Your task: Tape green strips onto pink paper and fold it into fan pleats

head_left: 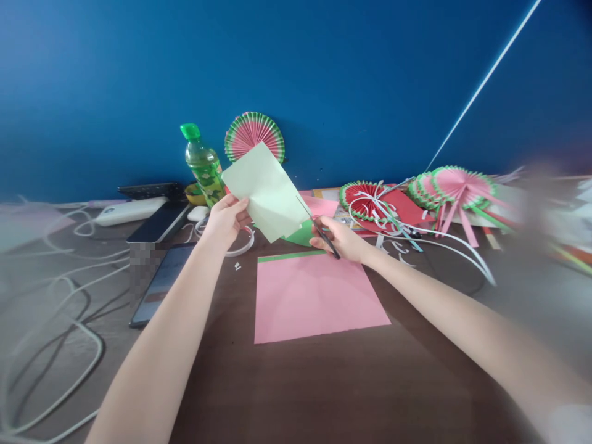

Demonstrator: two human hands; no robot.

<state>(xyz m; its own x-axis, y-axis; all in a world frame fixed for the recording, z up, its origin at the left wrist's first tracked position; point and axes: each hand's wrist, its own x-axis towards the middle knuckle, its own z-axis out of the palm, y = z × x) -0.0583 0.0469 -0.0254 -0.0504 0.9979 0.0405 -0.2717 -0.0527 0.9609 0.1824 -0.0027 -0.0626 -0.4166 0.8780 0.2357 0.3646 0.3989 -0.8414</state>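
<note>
My left hand (226, 217) pinches the lower left corner of a pale green sheet of paper (263, 188) and holds it up above the table. My right hand (340, 239) is closed on a pair of scissors (319, 229), whose blades reach the sheet's right edge. Below both hands a pink sheet (314, 296) with a green strip along its top edge lies flat on the brown table (324, 382). A piece of green paper (300, 234) lies under the raised sheet.
A green bottle (203, 163) and a pleated watermelon paper fan (254, 132) stand against the blue wall. More paper fans (456, 185), (365, 197) and white paper strips (435, 243) lie to the right. A phone (161, 283), a power strip (129, 211) and cables (55, 320) are at left.
</note>
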